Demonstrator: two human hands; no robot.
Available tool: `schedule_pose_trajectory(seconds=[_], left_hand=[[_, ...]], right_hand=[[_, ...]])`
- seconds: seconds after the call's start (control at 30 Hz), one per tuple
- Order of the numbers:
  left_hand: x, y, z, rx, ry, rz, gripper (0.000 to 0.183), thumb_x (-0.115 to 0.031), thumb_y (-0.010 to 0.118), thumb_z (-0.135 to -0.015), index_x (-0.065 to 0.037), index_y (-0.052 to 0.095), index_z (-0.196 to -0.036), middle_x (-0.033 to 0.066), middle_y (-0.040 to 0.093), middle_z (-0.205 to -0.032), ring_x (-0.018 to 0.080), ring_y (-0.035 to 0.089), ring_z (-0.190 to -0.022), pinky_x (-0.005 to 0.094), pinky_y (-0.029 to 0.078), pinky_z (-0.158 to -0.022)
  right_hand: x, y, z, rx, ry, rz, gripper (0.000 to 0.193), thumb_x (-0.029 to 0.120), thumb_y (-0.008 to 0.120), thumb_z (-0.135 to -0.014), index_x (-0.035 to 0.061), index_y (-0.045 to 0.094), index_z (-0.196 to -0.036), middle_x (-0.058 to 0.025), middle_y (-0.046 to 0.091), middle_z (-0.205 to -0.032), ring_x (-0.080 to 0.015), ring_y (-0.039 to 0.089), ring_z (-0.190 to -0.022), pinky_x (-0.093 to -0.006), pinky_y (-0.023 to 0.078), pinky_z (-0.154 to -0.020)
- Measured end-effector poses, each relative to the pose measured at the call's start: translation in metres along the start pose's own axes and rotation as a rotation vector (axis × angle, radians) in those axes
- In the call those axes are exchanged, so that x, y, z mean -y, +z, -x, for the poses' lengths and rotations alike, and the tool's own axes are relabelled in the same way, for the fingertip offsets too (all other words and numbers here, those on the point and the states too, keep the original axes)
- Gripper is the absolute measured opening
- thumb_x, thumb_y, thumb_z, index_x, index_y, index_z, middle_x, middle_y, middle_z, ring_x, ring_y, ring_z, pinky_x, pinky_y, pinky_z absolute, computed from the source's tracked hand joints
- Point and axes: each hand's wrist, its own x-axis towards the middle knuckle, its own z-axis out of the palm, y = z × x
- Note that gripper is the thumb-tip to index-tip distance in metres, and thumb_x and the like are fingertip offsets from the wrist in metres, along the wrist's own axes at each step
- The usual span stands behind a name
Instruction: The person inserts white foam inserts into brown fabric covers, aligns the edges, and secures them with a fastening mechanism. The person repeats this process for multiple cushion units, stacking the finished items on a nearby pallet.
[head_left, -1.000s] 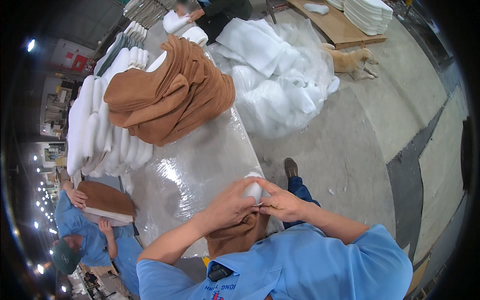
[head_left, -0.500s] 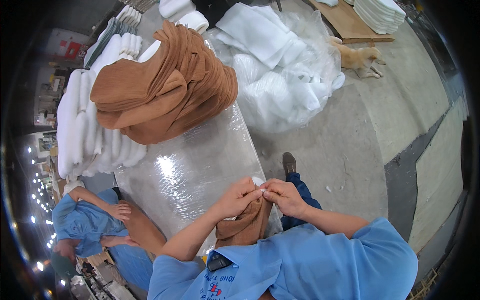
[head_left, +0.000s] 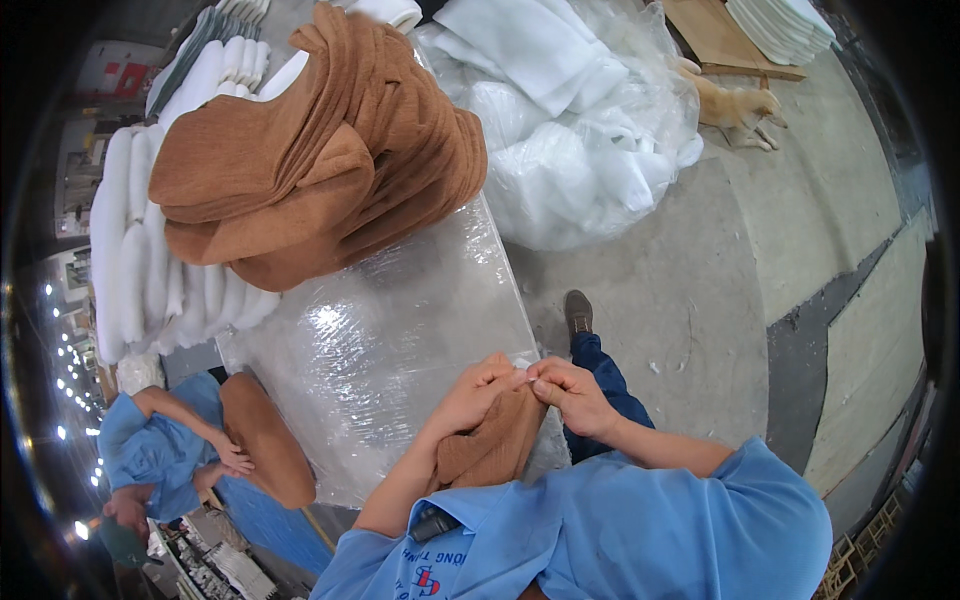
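Observation:
A brown fabric cover (head_left: 500,440) lies against my front, its far end gathered up at the table's edge. My left hand (head_left: 480,390) pinches that end, fingers closed. Beside it, nearly touching, my right hand (head_left: 575,395) is also closed, thumb and fingertips pressed on the same end. A small white piece (head_left: 521,364) shows at the fingertips; whether it is padding or something else I cannot tell. Beyond my hands, a large pile of brown covers (head_left: 330,160) is heaped on the plastic-wrapped table (head_left: 400,320).
White padding rolls (head_left: 135,240) are stacked left of the pile. At the left, a co-worker (head_left: 165,430) in blue holds a brown cushion (head_left: 265,440). A clear plastic bag of white padding (head_left: 580,180) sits on the floor, near a lying dog (head_left: 740,105).
Both hands stay pinched at the cover's end, with less white showing. The co-worker's cushion has turned more upright. My view has shifted slightly.

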Motion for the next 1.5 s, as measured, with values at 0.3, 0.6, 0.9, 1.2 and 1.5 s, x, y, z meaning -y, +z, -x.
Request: schedule_pose_trajectory(seconds=[0.3,0.6,0.9,1.2,1.5], left_hand=[[0.018,-0.01,-0.016,0.032,-0.203,0.309,0.029,-0.028,0.066,-0.106,-0.002,0.067,-0.093,-0.0033,0.054,-0.094,0.0078,0.051,-0.091,0.0275,0.042,-0.084],[-0.007,0.002,0.037,-0.141,0.565,-0.428,0.023,-0.019,0.078,-0.093,0.0,0.065,-0.09,0.0115,0.061,-0.113,0.0293,0.059,-0.11,0.0414,0.049,-0.093],[-0.013,0.001,0.025,0.017,0.46,-0.359,0.016,-0.013,0.074,-0.096,0.0,0.066,-0.09,0.0097,0.065,-0.1,0.0262,0.063,-0.09,0.0343,0.051,-0.08],[0.017,-0.001,0.004,-0.053,0.012,0.056,0.028,-0.023,0.065,-0.106,0.002,0.068,-0.095,0.0029,0.05,-0.098,0.0137,0.05,-0.093,0.0263,0.041,-0.086],[0.035,-0.012,-0.005,-0.007,-0.042,0.08,0.031,-0.026,0.066,-0.106,0.002,0.065,-0.092,0.0025,0.049,-0.097,0.0132,0.048,-0.092,0.0266,0.041,-0.085]], right_hand=[[-0.011,0.001,-0.009,-0.057,0.006,0.115,0.018,0.017,0.065,-0.104,-0.0006,0.069,-0.101,-0.0042,0.059,-0.12,-0.0147,0.058,-0.104,-0.0299,0.049,-0.089],[0.019,0.03,0.019,-0.136,-0.593,0.7,0.01,0.004,0.078,-0.086,-0.0003,0.07,-0.089,-0.015,0.071,-0.11,-0.0304,0.069,-0.097,-0.0354,0.057,-0.085],[0.009,0.031,0.022,-0.158,-0.29,0.495,0.011,0.011,0.069,-0.098,-0.0004,0.07,-0.1,-0.0131,0.071,-0.108,-0.0259,0.07,-0.092,-0.0345,0.057,-0.081],[-0.003,0.036,0.007,-0.235,-0.145,0.282,0.015,0.013,0.063,-0.103,-0.001,0.068,-0.101,-0.007,0.062,-0.107,-0.0172,0.059,-0.091,-0.0288,0.049,-0.082],[-0.027,0.023,0.003,-0.184,-0.095,0.329,0.018,0.022,0.068,-0.102,0.0037,0.069,-0.098,-0.0092,0.05,-0.118,-0.0231,0.053,-0.107,-0.0354,0.045,-0.096]])
